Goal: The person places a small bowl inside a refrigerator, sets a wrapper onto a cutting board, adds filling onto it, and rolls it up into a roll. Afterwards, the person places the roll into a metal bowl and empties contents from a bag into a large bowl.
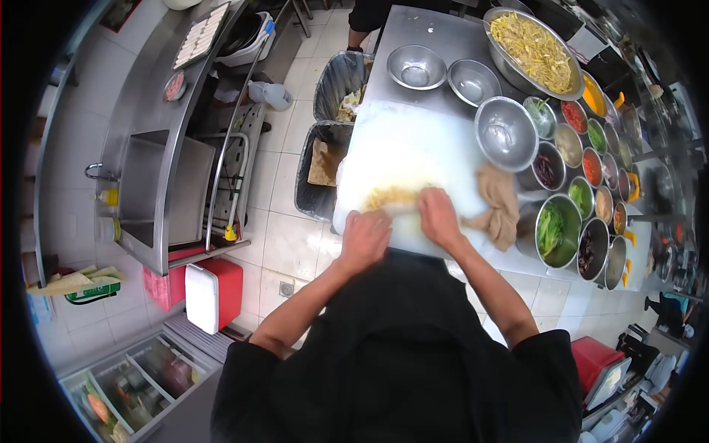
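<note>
My left hand [367, 238] is at the near edge of a white cutting board [413, 140], its fingers curled down beside a pile of pale yellow chopped food [391, 197]. To its right, my right hand [441, 215] is closed and rests low over the board, next to the same pile. Something thin and blurred lies between the two hands; its kind does not show. The fingertips of both hands are hidden or smeared. A crumpled brown cloth [496, 203] lies just right of my right hand.
Steel bowls [507, 133] stand on the board's far right. Beyond are a large bowl of yellow shreds [533, 55] and several containers of cut vegetables, including a green-filled pot [559, 230]. Lined bins [323, 166] adjoin the table's left side; a sink [166, 188] is farther left.
</note>
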The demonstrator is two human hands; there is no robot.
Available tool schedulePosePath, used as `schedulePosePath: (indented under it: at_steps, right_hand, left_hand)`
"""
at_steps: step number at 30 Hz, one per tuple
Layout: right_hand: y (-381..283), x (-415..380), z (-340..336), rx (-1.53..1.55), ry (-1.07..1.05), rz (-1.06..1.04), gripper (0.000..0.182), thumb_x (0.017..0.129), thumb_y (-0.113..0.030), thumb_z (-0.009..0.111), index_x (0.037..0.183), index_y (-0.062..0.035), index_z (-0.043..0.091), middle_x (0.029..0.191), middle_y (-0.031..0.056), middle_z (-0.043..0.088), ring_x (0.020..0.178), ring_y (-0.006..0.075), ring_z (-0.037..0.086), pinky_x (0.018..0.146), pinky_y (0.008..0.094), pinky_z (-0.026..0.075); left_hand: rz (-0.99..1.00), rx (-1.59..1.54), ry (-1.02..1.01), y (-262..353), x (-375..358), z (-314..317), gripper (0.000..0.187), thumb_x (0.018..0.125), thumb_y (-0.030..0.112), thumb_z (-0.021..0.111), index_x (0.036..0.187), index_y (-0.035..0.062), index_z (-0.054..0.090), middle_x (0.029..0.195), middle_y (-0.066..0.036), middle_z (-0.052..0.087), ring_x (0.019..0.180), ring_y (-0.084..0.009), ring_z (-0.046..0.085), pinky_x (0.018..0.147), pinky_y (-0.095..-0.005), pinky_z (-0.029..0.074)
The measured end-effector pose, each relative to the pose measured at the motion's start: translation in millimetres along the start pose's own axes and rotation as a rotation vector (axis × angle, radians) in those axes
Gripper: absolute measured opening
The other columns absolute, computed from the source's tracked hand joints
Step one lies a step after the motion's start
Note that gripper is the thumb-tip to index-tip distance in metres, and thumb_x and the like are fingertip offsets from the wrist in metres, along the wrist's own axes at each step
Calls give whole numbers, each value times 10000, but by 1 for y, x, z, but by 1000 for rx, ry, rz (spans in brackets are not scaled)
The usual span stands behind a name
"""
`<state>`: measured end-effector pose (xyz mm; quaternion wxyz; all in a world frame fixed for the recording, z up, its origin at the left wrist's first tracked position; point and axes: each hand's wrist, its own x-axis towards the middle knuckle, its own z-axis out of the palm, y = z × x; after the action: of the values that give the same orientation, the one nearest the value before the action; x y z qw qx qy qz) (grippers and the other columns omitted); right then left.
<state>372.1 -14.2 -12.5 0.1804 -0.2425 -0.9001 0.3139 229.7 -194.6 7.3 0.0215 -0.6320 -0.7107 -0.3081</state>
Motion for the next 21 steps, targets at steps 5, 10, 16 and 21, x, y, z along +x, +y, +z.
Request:
schedulePosePath:
  at_steps: [5, 10, 16, 21]
  right_hand:
    - [-1, 2, 1, -27, -15, 17, 89, 950, -125, 494, 977, -43, 516, 939, 160, 564, 908, 367, 514, 818, 473, 402]
    - [-5, 3, -2, -55, 28, 44, 146, 906, -79, 546, 1041, -24, 533, 1054, 182, 572, 992, 383, 526, 883, 478, 407]
    - [-36, 0, -6, -92, -41, -236, 558, 841, -69, 615, 1365, 36, 452, 1405, 234, 456, 1321, 417, 405, 1112, 476, 328]
    - [-28, 9, 12, -193, -104, -259, 594, 859, -98, 586, 1397, 66, 393, 1423, 248, 421, 1335, 410, 380, 1128, 472, 304]
  left_hand:
    - [-65, 197, -151, -3, 0, 24, 563, 873, 143, 661, 1388, 10, 478, 1458, -149, 460, 1349, -295, 444, 1116, -556, 273]
    - [-65, 198, -163, -13, 3, 40, 539, 904, 122, 614, 1403, -6, 455, 1467, -159, 446, 1373, -299, 421, 1134, -563, 256]
    - [-104, 99, -133, -12, 10, 40, 473, 858, 32, 499, 1322, -58, 511, 1371, -213, 516, 1326, -349, 456, 1129, -581, 257]
    - [-150, 129, -99, -9, 18, 41, 505, 852, 52, 511, 1342, -70, 480, 1378, -238, 487, 1352, -382, 407, 1134, -579, 249]
